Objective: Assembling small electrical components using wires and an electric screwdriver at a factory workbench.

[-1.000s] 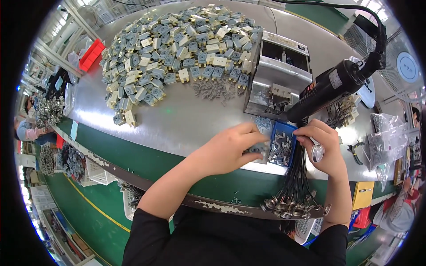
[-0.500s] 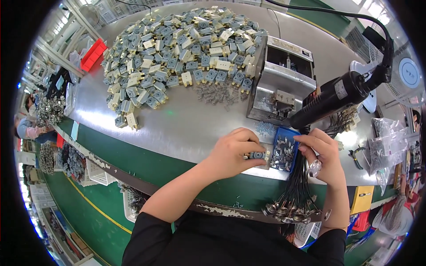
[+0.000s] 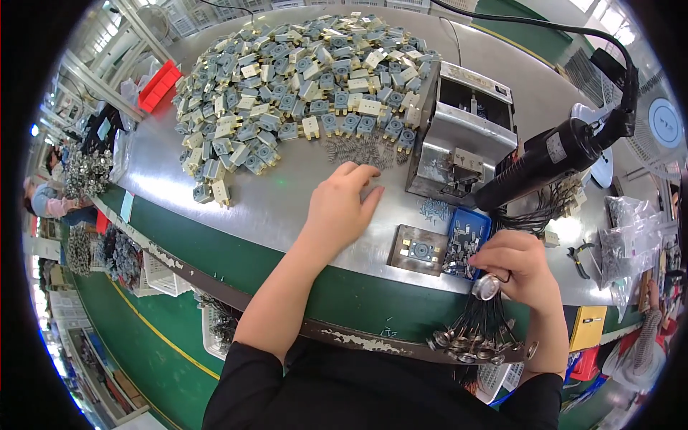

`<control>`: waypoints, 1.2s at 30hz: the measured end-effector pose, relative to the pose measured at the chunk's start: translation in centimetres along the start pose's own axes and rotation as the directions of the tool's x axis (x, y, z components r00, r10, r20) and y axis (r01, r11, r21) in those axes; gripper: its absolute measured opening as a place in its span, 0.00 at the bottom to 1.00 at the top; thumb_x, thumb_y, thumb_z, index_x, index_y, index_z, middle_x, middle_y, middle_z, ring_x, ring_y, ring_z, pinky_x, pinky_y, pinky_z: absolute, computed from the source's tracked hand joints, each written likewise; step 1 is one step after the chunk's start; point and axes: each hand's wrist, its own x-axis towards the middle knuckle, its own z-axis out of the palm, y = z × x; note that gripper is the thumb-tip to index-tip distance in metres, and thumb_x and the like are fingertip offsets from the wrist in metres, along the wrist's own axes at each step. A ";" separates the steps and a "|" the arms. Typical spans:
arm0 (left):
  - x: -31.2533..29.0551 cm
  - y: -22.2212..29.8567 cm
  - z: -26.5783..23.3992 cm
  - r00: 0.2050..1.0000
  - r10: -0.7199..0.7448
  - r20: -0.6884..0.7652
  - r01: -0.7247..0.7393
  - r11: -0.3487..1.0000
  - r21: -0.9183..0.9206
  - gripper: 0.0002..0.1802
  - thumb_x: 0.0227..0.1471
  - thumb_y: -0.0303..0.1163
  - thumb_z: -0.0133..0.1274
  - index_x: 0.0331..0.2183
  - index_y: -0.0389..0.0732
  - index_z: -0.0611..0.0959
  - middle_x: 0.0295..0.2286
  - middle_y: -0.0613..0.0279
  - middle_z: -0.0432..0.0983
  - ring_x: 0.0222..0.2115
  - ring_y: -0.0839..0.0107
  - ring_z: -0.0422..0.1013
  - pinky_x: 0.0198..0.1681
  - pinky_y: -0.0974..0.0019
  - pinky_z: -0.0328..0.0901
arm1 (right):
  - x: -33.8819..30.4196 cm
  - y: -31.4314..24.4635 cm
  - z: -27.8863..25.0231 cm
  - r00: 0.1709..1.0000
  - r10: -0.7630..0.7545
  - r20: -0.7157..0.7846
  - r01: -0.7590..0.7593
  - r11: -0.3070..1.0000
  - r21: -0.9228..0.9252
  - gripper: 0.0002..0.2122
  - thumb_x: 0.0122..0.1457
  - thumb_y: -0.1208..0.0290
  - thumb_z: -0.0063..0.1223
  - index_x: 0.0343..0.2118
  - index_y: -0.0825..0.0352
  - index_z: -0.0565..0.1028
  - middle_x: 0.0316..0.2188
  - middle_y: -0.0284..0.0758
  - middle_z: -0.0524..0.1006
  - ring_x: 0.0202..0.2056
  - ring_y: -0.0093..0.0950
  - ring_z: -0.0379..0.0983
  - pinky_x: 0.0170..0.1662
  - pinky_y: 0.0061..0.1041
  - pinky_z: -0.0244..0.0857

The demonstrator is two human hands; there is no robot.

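Steel worktop (image 3: pixel 265 208) kept parts reachable, presumably. The left hand (image 3: pixel 338 204) gaped, thumb apart; the right hand (image 3: pixel 522 266) pinched closed. A fixture plate (image 3: pixel 416 233) probably steadied the grey housing (image 3: pixel 422 251) on it; a wired metal disc (image 3: pixel 486 288) hung in the right pinch; coil springs (image 3: pixel 358 149) lay near the left.

Left grip (image 3: pixel 341 206) outstretched, loosely parted; right grip (image 3: pixel 521 267) in a curled pinch.

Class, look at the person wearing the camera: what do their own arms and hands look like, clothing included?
The person wears a black top with short black sleeves that end around the elbows; no markings show on them. Both forearms are uncovered. The left hand and right hand wear no gloves.
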 end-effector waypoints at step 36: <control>-2.3 1.4 2.6 0.864 0.362 0.348 -0.130 0.831 -0.542 0.13 0.46 0.27 0.72 0.37 0.40 0.91 0.38 0.62 0.84 0.25 0.77 0.72 0.28 0.71 0.67 | -1.1 2.1 2.9 0.888 0.456 0.061 -0.199 0.261 0.945 0.15 0.62 0.78 0.64 0.50 0.76 0.78 0.40 0.42 0.84 0.33 0.18 0.76 0.39 0.20 0.71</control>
